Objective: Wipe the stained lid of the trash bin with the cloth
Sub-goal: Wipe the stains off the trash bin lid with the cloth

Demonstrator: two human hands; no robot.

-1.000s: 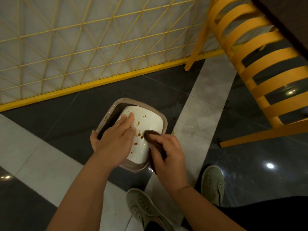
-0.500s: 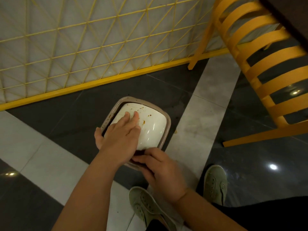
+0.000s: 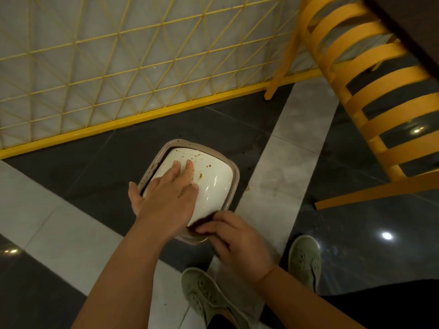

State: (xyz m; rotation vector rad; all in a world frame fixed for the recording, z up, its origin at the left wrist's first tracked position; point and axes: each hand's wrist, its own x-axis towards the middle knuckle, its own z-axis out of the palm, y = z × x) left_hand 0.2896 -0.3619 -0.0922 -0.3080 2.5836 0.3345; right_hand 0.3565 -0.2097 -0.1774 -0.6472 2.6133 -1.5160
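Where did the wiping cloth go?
The dark cloth is at the lid's near edge, low in the head view, under the right hand.

The near-left part of the lid (image 3: pixel 213 184) is covered by the left hand (image 3: pixel 166 198). Most of the cloth (image 3: pixel 202 220) is hidden under the right hand (image 3: pixel 240 243), whose fingers are blurred, perhaps curled. The bin (image 3: pixel 234 186) body is concealed below its rim. The chair (image 3: pixel 380 115) is cut off at the right edge.
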